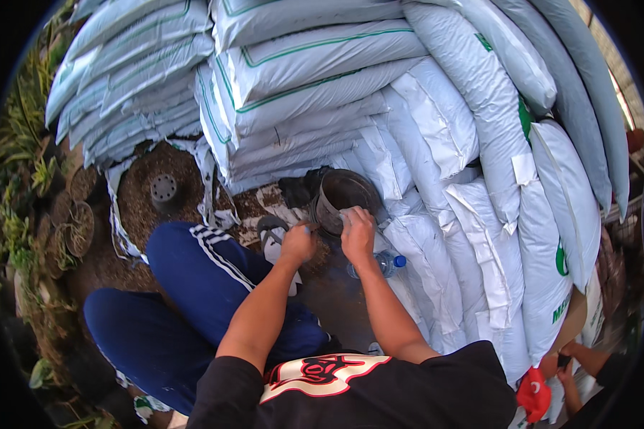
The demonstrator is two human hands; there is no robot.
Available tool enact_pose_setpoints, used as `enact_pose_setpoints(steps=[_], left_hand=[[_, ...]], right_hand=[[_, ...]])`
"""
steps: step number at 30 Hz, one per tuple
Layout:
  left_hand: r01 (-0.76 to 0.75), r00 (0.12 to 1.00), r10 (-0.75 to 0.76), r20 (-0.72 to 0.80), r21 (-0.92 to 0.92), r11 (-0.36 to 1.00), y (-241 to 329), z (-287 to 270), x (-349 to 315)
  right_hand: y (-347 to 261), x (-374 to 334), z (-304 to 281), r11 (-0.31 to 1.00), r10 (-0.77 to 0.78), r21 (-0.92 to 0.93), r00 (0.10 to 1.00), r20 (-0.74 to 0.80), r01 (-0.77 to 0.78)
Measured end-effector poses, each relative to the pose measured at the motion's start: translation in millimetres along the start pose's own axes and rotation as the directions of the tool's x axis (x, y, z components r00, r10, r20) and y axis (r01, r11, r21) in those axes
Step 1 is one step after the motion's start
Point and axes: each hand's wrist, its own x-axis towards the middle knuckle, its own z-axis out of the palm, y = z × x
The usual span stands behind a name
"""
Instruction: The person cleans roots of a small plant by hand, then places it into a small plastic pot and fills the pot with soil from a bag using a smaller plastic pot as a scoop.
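Right hand [358, 230] grips pot [328, 216] rim; left hand [298, 243] curled, contents unclear. Right forearm [388, 306] contact could displace bottle [389, 264].

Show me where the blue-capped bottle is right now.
In the head view, the blue-capped bottle is just right of centre, below the dark pot, partly hidden by the person's right forearm, beside white sacks.

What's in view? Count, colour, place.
Sacks: many, white, green markings, back, right
Wide pot: one or more, black, centre
Small pot: one, dark grey, left
Soil: one patch, brown, around small pot
Bottle: one, clear, blue cap, centre
Plants: several, green, left edge
Unclear item: one, red, lower right
Coworker: one, black sleeve, lower right
Shoe: one, grey, centre
Legs: two, blue trousers, lower left
Left hand: one, bare, centre
Right hand: one, bare, at wide pot
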Motion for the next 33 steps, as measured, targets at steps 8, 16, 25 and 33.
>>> enact_pose_setpoints(steps=[8,16,25,33], left_hand=[[0.272,0.961,-0.053,0.271,-0.896,0.352,60.1,-170.4,-35.0],[0.119,0.993,-0.111,0.049,-0.566,0.816,73.0,-361.9,-145.6],[0.163,0.837,-0.478,-0.267,-0.712,0.683,-32.6,-474.5,-307.3],[0.356,0.660,-0.676,-0.328,-0.656,0.666,-68.1,-490.6,-393.8]], right_hand=[[-107.6,0.5,-36.0,0.970,-0.228,0.027,0.938,-0.261,0.243],[-241.2,37.9,-29.7,0.814,-0.405,0.246,0.817,-0.411,0.527],[-370.4,91.2,18.3,0.580,-0.488,0.595,0.822,-0.294,0.557],[-468.0,75.2,141.2,0.012,-0.314,0.794,0.751,0.581,-0.608]])
